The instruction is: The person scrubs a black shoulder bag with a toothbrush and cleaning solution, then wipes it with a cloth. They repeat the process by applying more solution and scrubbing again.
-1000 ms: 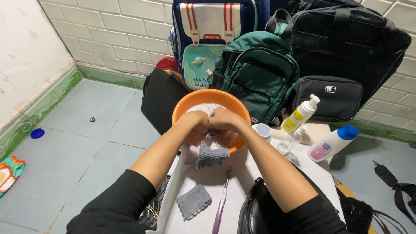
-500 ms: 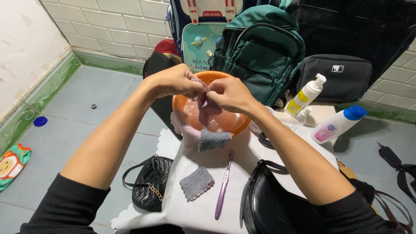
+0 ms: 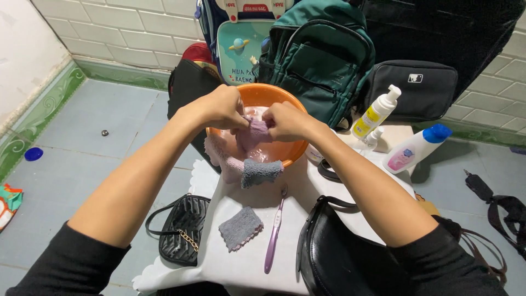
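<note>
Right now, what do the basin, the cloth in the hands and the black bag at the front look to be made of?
Basin: likely plastic, smooth uniform orange with a thin rim.
Cloth: soft pinkish terry or microfibre, judging by its fuzzy nap; both the left hand and right hand bunch it.
Black bag: leather or imitation, smooth with a dull sheen; which one is unclear.

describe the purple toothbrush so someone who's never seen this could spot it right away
Start at the orange basin on the white-covered table. Below it toward the near edge, the purple toothbrush lies lengthwise, between a small grey cloth and a black handbag. It is the only long, thin, hard thing there.
</note>
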